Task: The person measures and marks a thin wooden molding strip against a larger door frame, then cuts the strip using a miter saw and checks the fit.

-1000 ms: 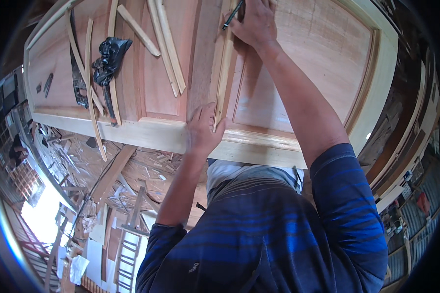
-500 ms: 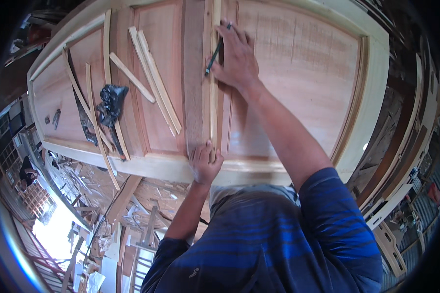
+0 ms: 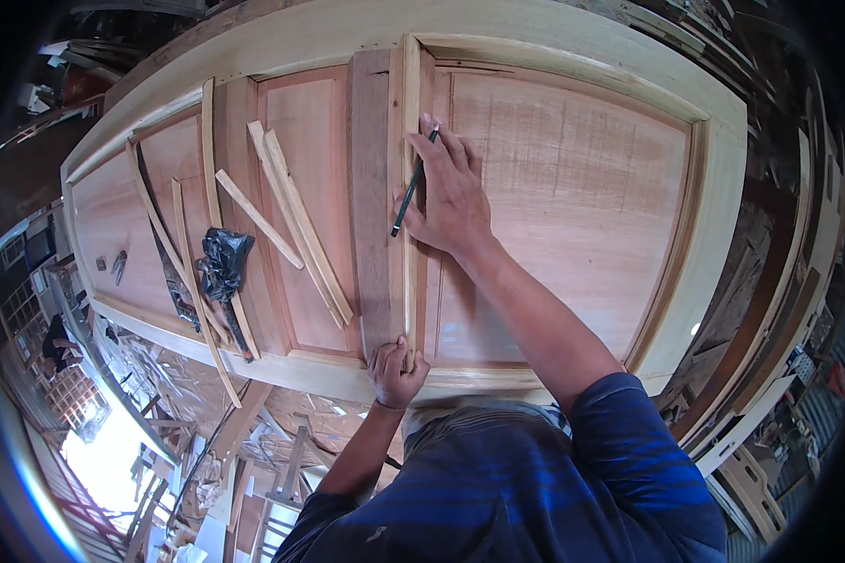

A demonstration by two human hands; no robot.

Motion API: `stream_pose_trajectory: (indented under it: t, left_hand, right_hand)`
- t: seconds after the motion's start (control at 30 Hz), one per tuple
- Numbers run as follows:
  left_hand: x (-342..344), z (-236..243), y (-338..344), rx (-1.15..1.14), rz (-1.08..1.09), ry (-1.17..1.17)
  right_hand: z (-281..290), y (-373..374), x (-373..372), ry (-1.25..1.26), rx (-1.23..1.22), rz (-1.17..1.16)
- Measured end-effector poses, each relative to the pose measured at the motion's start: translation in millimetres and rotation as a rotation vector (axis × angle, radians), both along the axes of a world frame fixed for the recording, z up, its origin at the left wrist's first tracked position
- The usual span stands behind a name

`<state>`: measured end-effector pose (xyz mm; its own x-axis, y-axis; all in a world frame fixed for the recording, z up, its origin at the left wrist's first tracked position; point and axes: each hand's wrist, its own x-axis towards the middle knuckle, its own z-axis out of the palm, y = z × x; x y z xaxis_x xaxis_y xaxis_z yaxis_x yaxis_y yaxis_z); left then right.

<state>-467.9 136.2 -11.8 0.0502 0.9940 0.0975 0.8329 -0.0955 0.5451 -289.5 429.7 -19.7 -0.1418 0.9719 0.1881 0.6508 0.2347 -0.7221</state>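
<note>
A long, narrow wooden strip [image 3: 410,281] stands along the crosspiece of a panelled wooden door [image 3: 573,197], beside the recess of the right-hand panel. Pinched around the strip's near end is my left hand [image 3: 399,377], closed, at the door's near edge. My right hand [image 3: 449,197] rests farther up, its fingers along the strip's right side and its thumb towards the left. A dark green pencil [image 3: 413,183] is held between those fingers, slanting across the strip with its lower end over the brown crosspiece [image 3: 370,197].
Several loose wooden strips [image 3: 296,230] lie on the door's left half. Among them are a hammer [image 3: 239,333] and a black plastic bag [image 3: 225,258]. A small metal tool [image 3: 119,266] sits on the far-left panel. Stacked boards [image 3: 770,272] line the right side; scraps litter the floor.
The view has tilted, so the door sits lower in the picture and its far edge shows. Both hands stay at the strip; the pencil is still in my right hand.
</note>
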Motion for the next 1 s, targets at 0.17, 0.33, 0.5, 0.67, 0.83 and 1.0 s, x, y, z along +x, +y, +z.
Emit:
stream_pose_trajectory:
  t: [0.17, 0.33, 0.5, 0.67, 0.83, 1.0]
  left_hand:
    - [-0.2, 0.1, -0.5, -0.018, -0.001, 0.004]
    - [0.5, -0.6, -0.7, -0.017, 0.013, -0.005]
    - [0.4, 1.1, 4.8, 0.011, 0.005, -0.013]
    - [-1.8, 1.4, 5.5, 0.026, 0.004, -0.048]
    - [-3.6, 1.9, 10.3, 0.044, -0.006, -0.089]
    - [-3.6, 6.1, 10.4, 0.049, 0.004, -0.106]
  right_hand:
    - [-2.3, 0.3, -0.3, 0.036, 0.031, -0.019]
    - [-3.1, 0.4, -0.3, 0.005, 0.039, -0.01]
    - [-3.1, -1.0, -1.7, 0.018, 0.006, -0.016]
    - [-2.0, -0.4, -3.3, -0.008, 0.032, -0.026]
    - [-1.1, -1.7, -5.6, -0.043, 0.048, -0.029]
    - [-1.0, -1.7, -7.4, -0.033, 0.105, -0.032]
